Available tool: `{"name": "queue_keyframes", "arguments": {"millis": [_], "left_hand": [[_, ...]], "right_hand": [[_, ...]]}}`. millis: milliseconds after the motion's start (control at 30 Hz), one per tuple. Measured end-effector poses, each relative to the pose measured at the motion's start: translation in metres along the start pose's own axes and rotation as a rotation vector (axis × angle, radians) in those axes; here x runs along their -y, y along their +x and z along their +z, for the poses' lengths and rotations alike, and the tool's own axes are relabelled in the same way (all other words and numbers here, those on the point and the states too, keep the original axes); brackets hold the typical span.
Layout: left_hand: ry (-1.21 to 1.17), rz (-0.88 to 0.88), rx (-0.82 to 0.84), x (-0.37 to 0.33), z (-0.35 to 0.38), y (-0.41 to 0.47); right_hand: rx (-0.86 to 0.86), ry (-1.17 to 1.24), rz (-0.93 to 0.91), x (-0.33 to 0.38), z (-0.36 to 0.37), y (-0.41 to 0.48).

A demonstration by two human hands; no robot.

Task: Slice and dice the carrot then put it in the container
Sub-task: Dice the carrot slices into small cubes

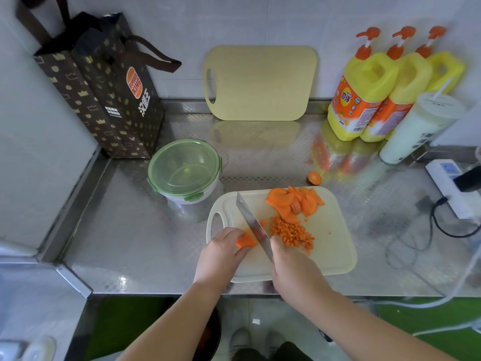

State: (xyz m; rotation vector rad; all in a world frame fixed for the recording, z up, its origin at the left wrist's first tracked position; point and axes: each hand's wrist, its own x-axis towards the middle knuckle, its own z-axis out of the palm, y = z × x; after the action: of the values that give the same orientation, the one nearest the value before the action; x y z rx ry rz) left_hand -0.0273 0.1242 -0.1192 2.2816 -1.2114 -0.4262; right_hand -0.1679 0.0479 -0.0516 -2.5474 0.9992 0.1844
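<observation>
The left hand pins a small stack of carrot slices on the cutting board. Just beside it, the right hand grips a knife, blade angled away. Beyond the right hand lie diced carrot and uncut slices. A lidded container sits beyond the left hand.

Knife handle hidden inside right grip; left grip half-covers what may be stacked carrot slices.
</observation>
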Motion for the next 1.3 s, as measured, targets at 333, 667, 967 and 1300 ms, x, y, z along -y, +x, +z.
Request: {"name": "queue_keyframes", "arguments": {"millis": [333,667,967,1300], "left_hand": [[0.072,-0.041,0.052,0.001,0.004,0.002],[0.129,-0.053,0.064,0.001,0.008,0.006],[0.017,-0.006,0.077,0.007,0.002,0.004],[0.23,0.037,0.063,-0.002,-0.003,-0.003]], "right_hand": [[0.065,-0.108,-0.008,0.009,0.01,-0.006],[0.093,-0.127,-0.015,0.009,0.023,0.002],[0.026,0.058,0.018,-0.008,0.013,0.012],[-0.018,0.029,-0.002,0.0,0.008,-0.004]]}}
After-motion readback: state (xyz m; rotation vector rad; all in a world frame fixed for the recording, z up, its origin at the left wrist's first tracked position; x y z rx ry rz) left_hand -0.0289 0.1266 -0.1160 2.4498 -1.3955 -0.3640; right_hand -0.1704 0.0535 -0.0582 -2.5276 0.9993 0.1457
